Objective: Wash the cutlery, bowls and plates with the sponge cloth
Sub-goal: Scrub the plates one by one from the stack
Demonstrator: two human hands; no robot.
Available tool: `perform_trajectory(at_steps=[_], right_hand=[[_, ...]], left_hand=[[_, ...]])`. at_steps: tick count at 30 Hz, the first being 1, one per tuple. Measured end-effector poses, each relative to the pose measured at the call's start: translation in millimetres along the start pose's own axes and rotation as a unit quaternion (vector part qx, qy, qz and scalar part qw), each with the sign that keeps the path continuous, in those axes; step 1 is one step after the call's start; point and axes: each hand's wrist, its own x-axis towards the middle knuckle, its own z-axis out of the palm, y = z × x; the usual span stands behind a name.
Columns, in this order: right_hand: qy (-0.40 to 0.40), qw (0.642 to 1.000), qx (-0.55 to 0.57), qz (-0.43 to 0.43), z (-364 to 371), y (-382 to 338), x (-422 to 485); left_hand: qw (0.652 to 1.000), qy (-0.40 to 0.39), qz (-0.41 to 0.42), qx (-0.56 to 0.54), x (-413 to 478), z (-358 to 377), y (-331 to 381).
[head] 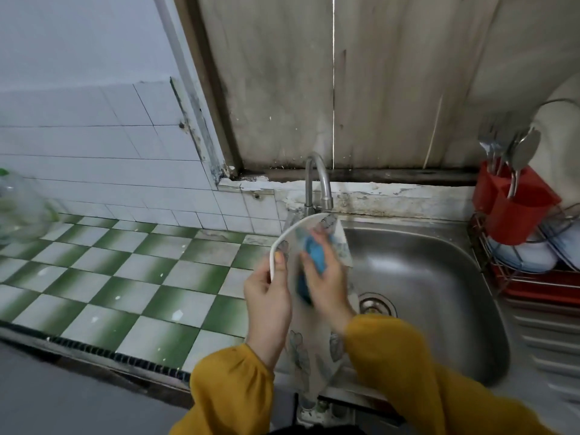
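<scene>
A white plate (314,350) with a grey-blue flower pattern stands tilted on edge over the left side of the steel sink (439,277). My left hand (266,296) grips its left rim, thumb on the face. My right hand (326,284) presses a blue sponge cloth (315,254) against the plate's face, fingers curled over it. Both sleeves are mustard yellow. The hands are motion-blurred.
A curved tap (318,183) stands just behind the plate. At the right, a red cutlery holder (514,202) with spoons and forks hangs on a wire rack (502,271) holding washed dishes. The green-and-white tiled counter (125,277) lies left, with a clear plastic bottle (22,211) at its far edge.
</scene>
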Motion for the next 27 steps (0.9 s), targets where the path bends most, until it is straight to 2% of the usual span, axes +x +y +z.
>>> perform_trajectory(at_steps=[1,3,4,5,6,8,9,10,11,13,15,16,17,19,20,22,23,25,27], right_hand=[[-0.071,0.995,0.026,-0.063,10,-9,-17],[-0.168,0.967,-0.018,-0.188,17,-4,-41],[-0.176,0.955,-0.060,-0.231,11,8,-41],[-0.149,0.956,-0.081,-0.240,6,22,-35],[-0.095,0.972,-0.079,-0.201,3,31,-28],[0.061,0.998,-0.023,-0.009,2,29,-2],[0.124,0.989,0.014,0.084,5,20,11],[0.149,0.980,0.044,0.124,12,6,21],[0.133,0.982,0.070,0.114,21,-8,24],[0.029,0.995,0.095,-0.015,39,-41,14],[-0.100,0.981,0.068,-0.152,54,-50,-9],[-0.144,0.970,0.041,-0.190,54,-45,-13],[-0.155,0.965,0.020,-0.208,50,-39,-6],[-0.071,0.984,0.013,-0.163,46,-34,19],[0.006,0.994,0.025,-0.103,46,-34,35],[0.134,0.990,0.053,0.004,49,-44,58],[0.135,0.988,0.070,0.014,57,-52,59],[0.042,0.994,0.071,-0.067,75,-65,38],[-0.080,0.971,0.051,-0.220,86,-63,9]], left_hand=[[1.000,0.002,0.007,-0.004,3,-2,1],[0.999,0.026,0.008,-0.020,13,-13,3],[0.999,0.037,0.005,-0.024,17,-19,4],[0.999,0.045,0.002,-0.030,21,-25,6],[0.998,0.047,-0.001,-0.042,24,-30,9],[0.998,0.042,-0.009,-0.053,26,-36,11],[0.998,0.039,-0.012,-0.051,25,-36,12],[0.998,0.037,-0.013,-0.048,24,-34,12],[0.999,0.033,-0.008,-0.039,22,-33,12],[0.999,0.023,0.019,-0.018,20,-31,10],[0.999,0.031,0.035,-0.018,22,-34,9],[0.998,0.041,0.033,-0.031,25,-38,10],[0.997,0.047,0.026,-0.046,28,-43,10],[0.997,0.048,0.002,-0.061,30,-51,13],[0.997,0.045,-0.007,-0.058,28,-52,16],[0.998,0.037,-0.010,-0.051,24,-51,18],[0.998,0.039,0.002,-0.047,24,-51,19],[0.998,0.041,0.038,-0.026,26,-50,23],[0.996,0.051,0.066,-0.028,35,-55,26]])
